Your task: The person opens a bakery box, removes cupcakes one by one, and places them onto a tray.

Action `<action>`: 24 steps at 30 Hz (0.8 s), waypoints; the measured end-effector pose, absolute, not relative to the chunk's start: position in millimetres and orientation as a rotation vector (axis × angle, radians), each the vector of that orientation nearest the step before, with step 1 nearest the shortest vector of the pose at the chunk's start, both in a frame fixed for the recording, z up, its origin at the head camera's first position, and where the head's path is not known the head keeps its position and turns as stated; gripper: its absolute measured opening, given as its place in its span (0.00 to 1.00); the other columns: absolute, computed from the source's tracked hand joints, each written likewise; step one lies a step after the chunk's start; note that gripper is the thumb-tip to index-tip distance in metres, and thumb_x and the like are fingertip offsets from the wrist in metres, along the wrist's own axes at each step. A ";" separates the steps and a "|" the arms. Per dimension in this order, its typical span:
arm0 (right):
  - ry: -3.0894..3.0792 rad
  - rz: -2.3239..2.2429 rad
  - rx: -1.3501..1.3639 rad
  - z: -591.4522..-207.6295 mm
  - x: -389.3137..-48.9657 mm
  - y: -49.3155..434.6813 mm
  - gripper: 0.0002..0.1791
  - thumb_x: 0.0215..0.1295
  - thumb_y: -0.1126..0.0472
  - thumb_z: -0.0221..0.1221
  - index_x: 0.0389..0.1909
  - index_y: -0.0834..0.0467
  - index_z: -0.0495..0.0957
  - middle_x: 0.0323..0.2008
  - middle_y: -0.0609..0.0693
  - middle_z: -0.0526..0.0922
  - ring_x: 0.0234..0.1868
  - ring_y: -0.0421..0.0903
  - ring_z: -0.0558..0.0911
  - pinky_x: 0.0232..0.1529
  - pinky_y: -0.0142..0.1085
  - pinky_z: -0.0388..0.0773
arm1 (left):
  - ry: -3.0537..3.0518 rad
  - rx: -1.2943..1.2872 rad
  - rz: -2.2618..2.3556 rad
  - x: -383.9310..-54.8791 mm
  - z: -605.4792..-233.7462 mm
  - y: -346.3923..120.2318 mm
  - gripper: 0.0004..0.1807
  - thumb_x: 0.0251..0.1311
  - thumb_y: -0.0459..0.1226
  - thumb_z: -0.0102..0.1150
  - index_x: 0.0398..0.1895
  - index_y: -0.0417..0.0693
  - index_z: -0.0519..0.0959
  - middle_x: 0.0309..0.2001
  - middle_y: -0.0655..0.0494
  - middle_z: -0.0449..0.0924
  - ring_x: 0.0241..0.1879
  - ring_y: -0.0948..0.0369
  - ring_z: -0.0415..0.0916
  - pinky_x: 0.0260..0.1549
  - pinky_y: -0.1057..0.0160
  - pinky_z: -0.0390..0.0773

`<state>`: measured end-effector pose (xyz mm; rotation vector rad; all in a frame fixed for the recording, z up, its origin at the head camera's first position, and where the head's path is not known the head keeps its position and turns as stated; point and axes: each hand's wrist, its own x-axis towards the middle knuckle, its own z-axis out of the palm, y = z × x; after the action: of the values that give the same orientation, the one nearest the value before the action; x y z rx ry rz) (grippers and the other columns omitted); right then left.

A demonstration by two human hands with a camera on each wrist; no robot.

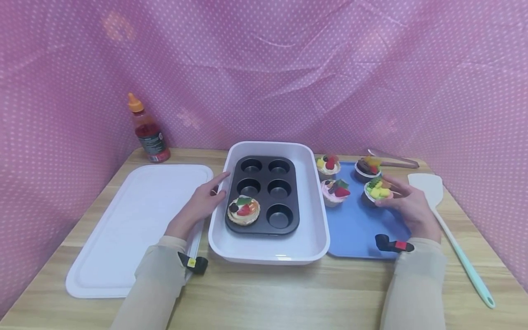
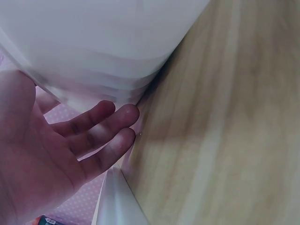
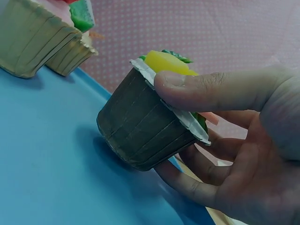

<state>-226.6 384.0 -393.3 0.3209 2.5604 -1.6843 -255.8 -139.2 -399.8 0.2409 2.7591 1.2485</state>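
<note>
My right hand (image 1: 412, 208) holds a cupcake (image 3: 145, 122) in a dark paper cup, topped with yellow and green fruit pieces. Thumb and fingers pinch its rim, and it tilts over the blue tray (image 1: 359, 233). At the left side of a deep white tray (image 1: 313, 238), my left hand (image 1: 200, 204) rests against the wall with fingers loosely extended. Inside that tray lies a black muffin pan (image 1: 264, 183). A cream-topped cupcake (image 1: 244, 211) with strawberry sits in the pan's front left cup; the other cups hold nothing.
On the blue tray stand a pink cupcake (image 1: 335, 192), a white one (image 1: 328, 167) and a chocolate one (image 1: 367, 170). Tongs (image 1: 396, 161) lie behind; a spatula (image 1: 458, 243) lies right. A white board (image 1: 136, 233) and a sauce bottle (image 1: 151, 137) are left.
</note>
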 end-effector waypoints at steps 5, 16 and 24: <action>2.554 -1.652 0.320 -395.4 -228.7 384.9 0.54 0.52 0.60 0.75 0.78 0.42 0.58 0.78 0.61 0.57 0.75 0.62 0.59 0.73 0.61 0.55 | 2.766 0.245 1.248 -255.1 -399.5 -139.4 0.33 0.72 0.42 0.48 0.79 0.66 0.58 0.55 0.40 0.78 0.50 0.49 0.74 0.49 0.50 0.76; 2.579 -1.586 0.285 -393.2 -228.0 381.8 0.53 0.52 0.60 0.75 0.78 0.46 0.58 0.77 0.66 0.58 0.74 0.66 0.58 0.72 0.62 0.54 | 2.769 0.266 1.266 -254.7 -399.7 -139.3 0.33 0.71 0.42 0.48 0.79 0.66 0.59 0.54 0.40 0.78 0.49 0.48 0.73 0.49 0.50 0.76; 2.581 -1.576 0.275 -394.2 -229.3 381.2 0.53 0.51 0.59 0.75 0.78 0.46 0.59 0.77 0.65 0.57 0.75 0.67 0.56 0.72 0.64 0.52 | 2.761 0.254 1.270 -254.2 -398.7 -139.4 0.33 0.71 0.42 0.48 0.79 0.66 0.59 0.55 0.40 0.77 0.50 0.48 0.73 0.49 0.50 0.75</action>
<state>-229.3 381.2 -394.2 0.2750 2.5815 -1.5757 -254.2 -139.4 -398.7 0.2542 2.7612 1.2704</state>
